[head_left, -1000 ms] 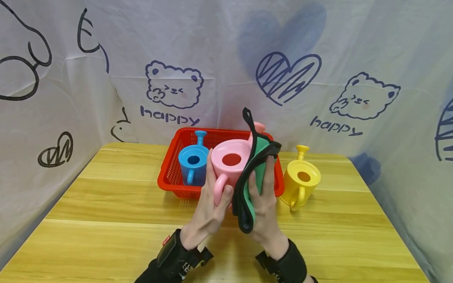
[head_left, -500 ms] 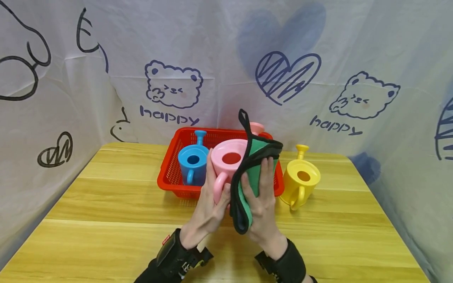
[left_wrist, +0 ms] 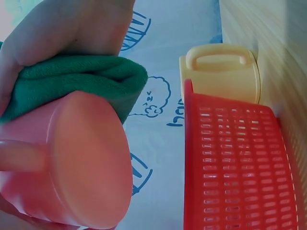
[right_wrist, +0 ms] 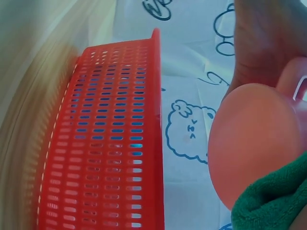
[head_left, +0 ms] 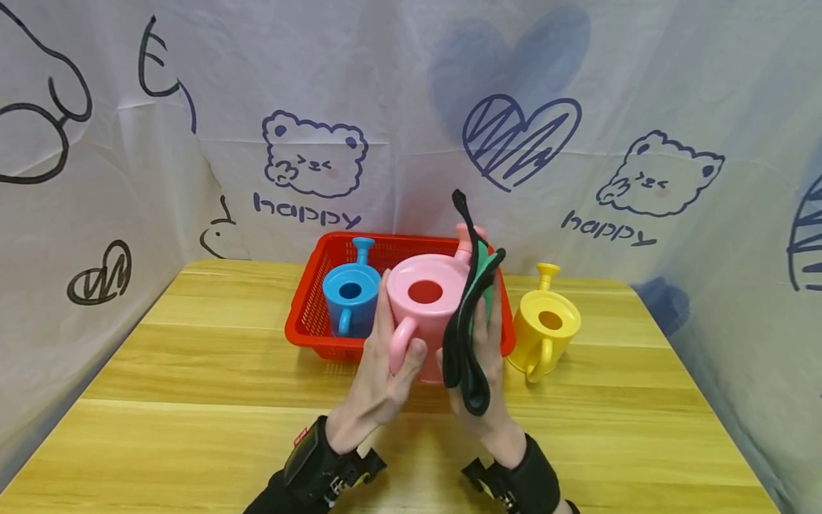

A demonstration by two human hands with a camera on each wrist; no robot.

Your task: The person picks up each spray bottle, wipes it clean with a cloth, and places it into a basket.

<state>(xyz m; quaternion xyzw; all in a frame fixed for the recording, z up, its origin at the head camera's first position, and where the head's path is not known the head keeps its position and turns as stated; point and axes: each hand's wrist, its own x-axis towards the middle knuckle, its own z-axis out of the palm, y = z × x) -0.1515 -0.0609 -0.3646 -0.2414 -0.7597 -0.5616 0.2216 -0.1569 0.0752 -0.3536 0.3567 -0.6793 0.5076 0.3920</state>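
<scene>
A pink watering can [head_left: 437, 328] is held up in front of the red basket, upright in the head view. The left hand [head_left: 375, 375] grips its left side, with the thumb near the handle. On its right side the right hand [head_left: 484, 389] holds a folded green cloth [head_left: 483, 285] with black edging. In the left wrist view the green cloth [left_wrist: 81, 79] lies against the can's wall, and the can's base [left_wrist: 93, 163] faces the camera. The right wrist view has the base [right_wrist: 254, 143] beside the cloth [right_wrist: 273, 196].
The red basket [head_left: 298, 325] stands at the back of the wooden table [head_left: 212, 400], with a blue watering can [head_left: 349, 300] inside. A yellow watering can [head_left: 546, 325] stands just right of the basket. Behind the table hangs a white drawn-on sheet [head_left: 411, 86].
The right hand and cloth have shifted slightly right along the pink can, showing more of its wall. The cloth now appears narrower. The left hand stays nearly in place.
</scene>
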